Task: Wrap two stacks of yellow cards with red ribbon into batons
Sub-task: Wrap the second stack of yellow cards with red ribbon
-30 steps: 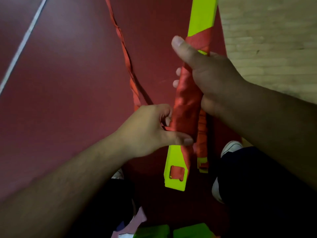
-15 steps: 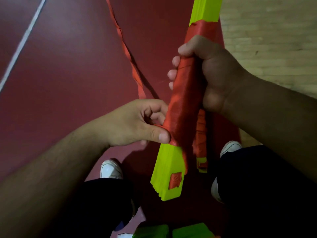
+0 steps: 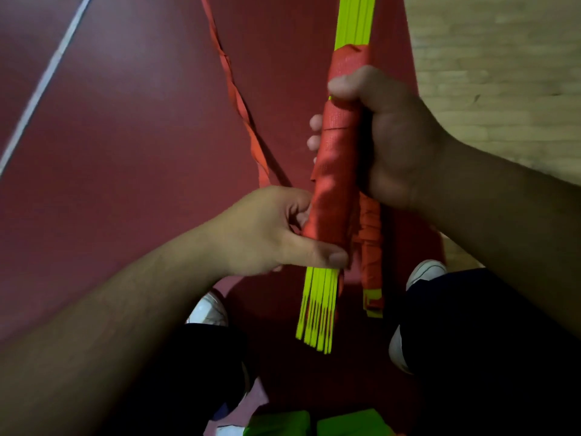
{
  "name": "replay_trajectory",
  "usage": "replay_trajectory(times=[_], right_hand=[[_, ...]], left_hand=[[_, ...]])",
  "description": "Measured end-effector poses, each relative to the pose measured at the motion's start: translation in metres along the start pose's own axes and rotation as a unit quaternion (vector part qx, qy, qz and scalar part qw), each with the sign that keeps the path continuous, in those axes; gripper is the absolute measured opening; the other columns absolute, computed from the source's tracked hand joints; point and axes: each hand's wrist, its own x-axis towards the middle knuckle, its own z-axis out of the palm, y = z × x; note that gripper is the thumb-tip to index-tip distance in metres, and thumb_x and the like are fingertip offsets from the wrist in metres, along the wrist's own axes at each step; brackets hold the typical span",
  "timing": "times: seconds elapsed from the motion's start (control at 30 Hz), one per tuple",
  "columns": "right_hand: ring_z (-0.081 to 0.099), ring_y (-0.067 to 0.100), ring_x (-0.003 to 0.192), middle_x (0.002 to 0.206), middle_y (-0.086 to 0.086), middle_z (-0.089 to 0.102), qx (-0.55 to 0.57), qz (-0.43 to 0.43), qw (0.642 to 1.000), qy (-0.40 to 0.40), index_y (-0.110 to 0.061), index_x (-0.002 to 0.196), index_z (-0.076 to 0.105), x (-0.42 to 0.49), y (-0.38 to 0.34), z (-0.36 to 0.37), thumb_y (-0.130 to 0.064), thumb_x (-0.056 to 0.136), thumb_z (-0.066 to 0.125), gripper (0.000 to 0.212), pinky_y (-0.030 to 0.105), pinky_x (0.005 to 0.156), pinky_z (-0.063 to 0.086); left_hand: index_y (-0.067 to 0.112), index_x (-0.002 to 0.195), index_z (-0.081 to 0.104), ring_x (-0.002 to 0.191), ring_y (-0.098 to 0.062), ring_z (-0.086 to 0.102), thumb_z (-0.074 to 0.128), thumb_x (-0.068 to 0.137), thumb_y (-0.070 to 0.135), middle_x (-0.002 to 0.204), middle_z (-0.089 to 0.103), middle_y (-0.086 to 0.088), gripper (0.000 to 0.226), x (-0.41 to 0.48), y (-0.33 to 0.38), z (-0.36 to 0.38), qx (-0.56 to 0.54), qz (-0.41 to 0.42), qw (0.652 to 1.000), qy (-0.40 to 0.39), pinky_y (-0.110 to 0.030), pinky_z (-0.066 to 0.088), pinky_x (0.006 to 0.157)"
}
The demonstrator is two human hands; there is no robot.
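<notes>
Right hand: fingers curled round the red ribbon wrapping the yellow card stack. Left hand: pinching the wrap's lower edge; bare card ends fan out just below its fingers.

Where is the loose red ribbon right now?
Head view: the ribbon trails over the dark red floor, left of the cards, from the top edge down to the left hand.
</notes>
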Motion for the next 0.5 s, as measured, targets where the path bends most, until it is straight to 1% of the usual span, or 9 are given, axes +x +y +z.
replay_trajectory(times=[0.03,0.07,0.13,0.2,0.23,0.27,0.33,0.4,0.5], right_hand=[[0.056,0.025,0.073,0.086,0.011,0.056,-0.030,-0.012,0.999,0.022,-0.014,0.089,0.056,0.002,0.002,0.001,-0.028,0.091,0.061,0.015,0.030,0.059,0.051],[0.059,0.024,0.076,0.089,0.010,0.058,-0.054,-0.020,0.998,0.038,-0.014,0.094,0.059,0.003,0.003,0.002,-0.032,0.090,0.065,0.019,0.030,0.058,0.052],[0.060,0.022,0.075,0.091,0.009,0.059,-0.082,-0.028,0.994,0.063,-0.017,0.096,0.060,0.005,0.006,0.001,-0.035,0.086,0.073,0.025,0.029,0.058,0.054],[0.058,0.020,0.067,0.084,0.007,0.058,-0.100,-0.030,0.991,0.089,-0.016,0.094,0.058,0.007,0.008,0.000,-0.029,0.081,0.079,0.028,0.032,0.058,0.053],[0.057,0.020,0.062,0.079,0.006,0.057,-0.102,-0.027,0.990,0.097,-0.015,0.092,0.057,0.008,0.008,-0.002,-0.022,0.081,0.079,0.026,0.033,0.057,0.053],[0.055,0.019,0.057,0.074,0.006,0.055,-0.095,-0.019,0.991,0.095,-0.014,0.088,0.056,0.008,0.007,-0.002,-0.014,0.081,0.075,0.021,0.034,0.056,0.052],[0.051,0.018,0.053,0.069,0.007,0.051,-0.055,0.006,0.997,0.055,-0.012,0.076,0.055,0.006,0.003,-0.003,-0.005,0.084,0.064,0.014,0.033,0.055,0.050],[0.048,0.018,0.054,0.068,0.007,0.049,-0.013,0.025,0.999,0.019,-0.014,0.066,0.054,0.004,0.001,-0.004,-0.004,0.085,0.057,0.022,0.032,0.056,0.048],[0.046,0.017,0.056,0.067,0.006,0.048,0.035,0.036,0.999,-0.009,-0.016,0.056,0.055,0.003,0.000,-0.007,-0.005,0.087,0.053,0.033,0.032,0.059,0.047]], left_hand=[[-0.004,0.085,0.061,0.057,-0.032,0.056,0.083,0.062,0.055,0.073,0.061,-0.027,0.067,0.000,-0.001,0.003,0.027,0.001,0.999,0.040,-0.049,0.052,0.059],[0.001,0.079,0.061,0.057,-0.024,0.054,0.081,0.060,0.059,0.070,0.062,-0.020,0.065,0.000,0.000,0.005,0.055,-0.002,0.996,0.072,-0.046,0.050,0.060],[0.008,0.071,0.061,0.056,-0.015,0.051,0.078,0.061,0.060,0.062,0.060,-0.009,0.056,0.002,0.002,0.010,0.068,-0.003,0.994,0.085,-0.041,0.046,0.057],[0.007,0.073,0.059,0.058,-0.027,0.053,0.080,0.066,0.054,0.063,0.060,-0.008,0.051,0.002,0.002,0.013,0.009,0.003,0.999,0.039,-0.050,0.047,0.058],[0.008,0.074,0.058,0.060,-0.035,0.053,0.081,0.068,0.049,0.066,0.059,-0.010,0.048,0.002,0.002,0.013,-0.029,0.009,0.999,0.016,-0.057,0.046,0.059],[0.011,0.074,0.056,0.059,-0.038,0.049,0.082,0.070,0.043,0.066,0.056,-0.008,0.041,0.001,0.001,0.010,-0.056,0.013,0.998,-0.001,-0.059,0.044,0.057],[0.021,0.073,0.054,0.054,-0.028,0.040,0.081,0.071,0.033,0.065,0.050,0.001,0.030,-0.002,-0.001,0.003,-0.066,0.026,0.997,-0.023,-0.046,0.042,0.048],[0.019,0.075,0.056,0.049,-0.017,0.040,0.082,0.070,0.029,0.063,0.049,0.001,0.028,-0.003,0.001,-0.003,-0.054,0.039,0.997,-0.039,-0.034,0.037,0.039],[0.015,0.078,0.061,0.053,-0.017,0.044,0.088,0.065,0.037,0.066,0.051,0.001,0.037,0.000,0.000,-0.003,-0.098,0.041,0.993,-0.057,-0.035,0.039,0.041]])
